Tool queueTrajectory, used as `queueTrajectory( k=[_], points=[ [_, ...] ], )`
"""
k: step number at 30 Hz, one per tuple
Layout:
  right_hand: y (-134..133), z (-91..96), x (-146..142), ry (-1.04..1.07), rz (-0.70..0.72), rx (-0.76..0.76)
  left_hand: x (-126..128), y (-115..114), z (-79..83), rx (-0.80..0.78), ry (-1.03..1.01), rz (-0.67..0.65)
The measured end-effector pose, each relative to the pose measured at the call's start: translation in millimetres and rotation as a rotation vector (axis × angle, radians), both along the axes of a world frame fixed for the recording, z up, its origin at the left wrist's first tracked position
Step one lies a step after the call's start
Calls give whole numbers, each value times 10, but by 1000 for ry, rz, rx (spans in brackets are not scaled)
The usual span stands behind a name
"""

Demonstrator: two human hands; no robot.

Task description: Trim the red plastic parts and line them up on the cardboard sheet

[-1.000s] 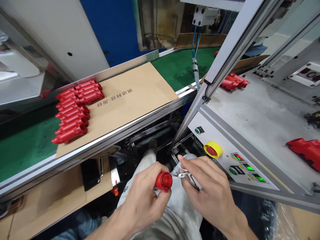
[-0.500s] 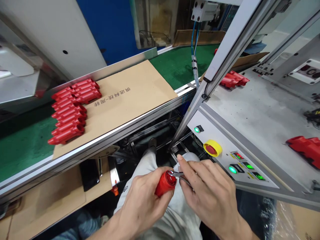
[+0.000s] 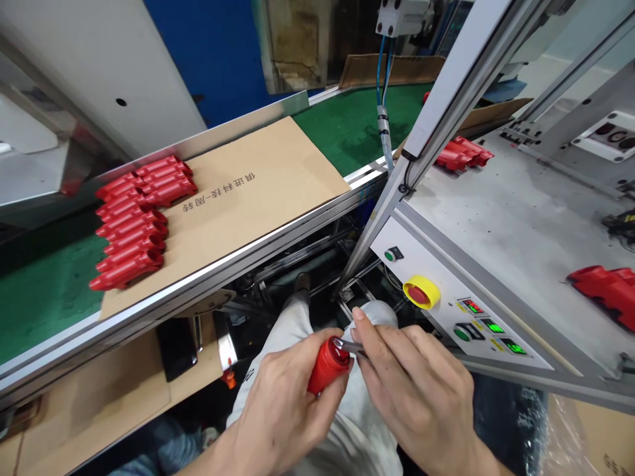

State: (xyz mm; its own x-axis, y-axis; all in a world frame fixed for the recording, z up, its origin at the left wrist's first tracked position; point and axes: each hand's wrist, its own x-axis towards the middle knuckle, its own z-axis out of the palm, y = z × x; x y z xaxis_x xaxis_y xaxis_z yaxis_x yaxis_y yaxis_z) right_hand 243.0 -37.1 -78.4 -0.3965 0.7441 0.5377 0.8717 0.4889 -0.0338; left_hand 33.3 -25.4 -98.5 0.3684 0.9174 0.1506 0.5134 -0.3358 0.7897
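My left hand [image 3: 290, 390] is wrapped round a red plastic tubular part [image 3: 327, 370], its open end turned up and toward my right hand. My right hand [image 3: 417, 383] grips small metal pliers [image 3: 350, 346]; the fingers hide most of the handles. The tip of the pliers is at the rim of the part's opening, and how far it reaches inside cannot be made out. Both hands are above my lap.
Several red parts [image 3: 131, 241] lie in rows on a cardboard sheet [image 3: 268, 165] over the green conveyor [image 3: 357, 132]. To the right, a machine table [image 3: 536, 205] carries more red parts [image 3: 605, 291]. Its control panel has an emergency stop button [image 3: 421, 293]. A metal post [image 3: 426, 119] stands between.
The pliers' tip stays at the part's opening, with a slight shift of the right hand and the pliers' angle. The green button lights on the panel have gone dark. The view shifted slightly.
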Motion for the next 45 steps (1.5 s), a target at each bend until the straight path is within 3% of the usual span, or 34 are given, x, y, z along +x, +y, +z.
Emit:
queueTrajectory(
  k=[17, 33, 45],
  points=[
    [-14, -33, -22, -19, -14, 58, -11, -10, 14, -30, -18, 3],
    [1, -91, 90, -44, 14, 43, 13, -10, 11, -204, -30, -59],
    [-18, -103, 88, -18, 6, 30, 15, -6, 19, -151, 3, -44]
  ],
)
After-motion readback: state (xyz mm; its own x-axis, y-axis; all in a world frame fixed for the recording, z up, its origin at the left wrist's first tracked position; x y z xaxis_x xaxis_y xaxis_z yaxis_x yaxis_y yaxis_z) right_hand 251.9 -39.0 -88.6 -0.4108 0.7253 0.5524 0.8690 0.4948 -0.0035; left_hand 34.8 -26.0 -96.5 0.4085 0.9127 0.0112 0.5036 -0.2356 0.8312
